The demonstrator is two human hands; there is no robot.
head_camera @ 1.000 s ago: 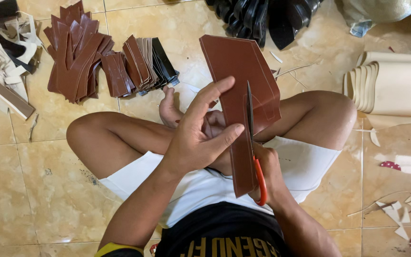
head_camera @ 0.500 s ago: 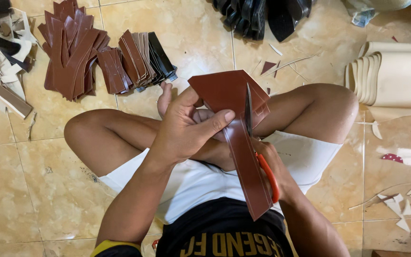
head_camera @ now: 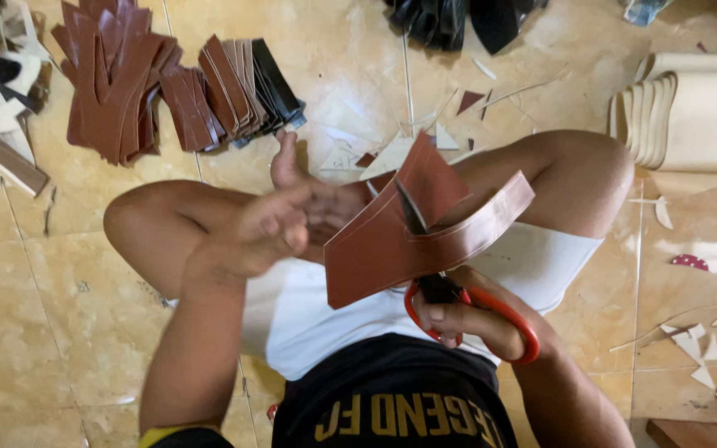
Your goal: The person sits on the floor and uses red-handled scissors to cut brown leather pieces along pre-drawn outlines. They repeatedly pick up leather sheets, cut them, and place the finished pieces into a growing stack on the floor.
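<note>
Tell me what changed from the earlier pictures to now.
The brown sheet has swung from upright to lying across the lap, its cut strip splayed rightward. The left hand shifted to the sheet's left end, blurred. The right hand still holds the red-handled scissors, blades in the cut. The floor stacks stayed put.

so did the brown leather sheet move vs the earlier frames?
Yes. The brown leather sheet has swung from upright to lying across the lap, toward the right knee.

we see no packages, labels, signs or screens on floor around us.
</note>
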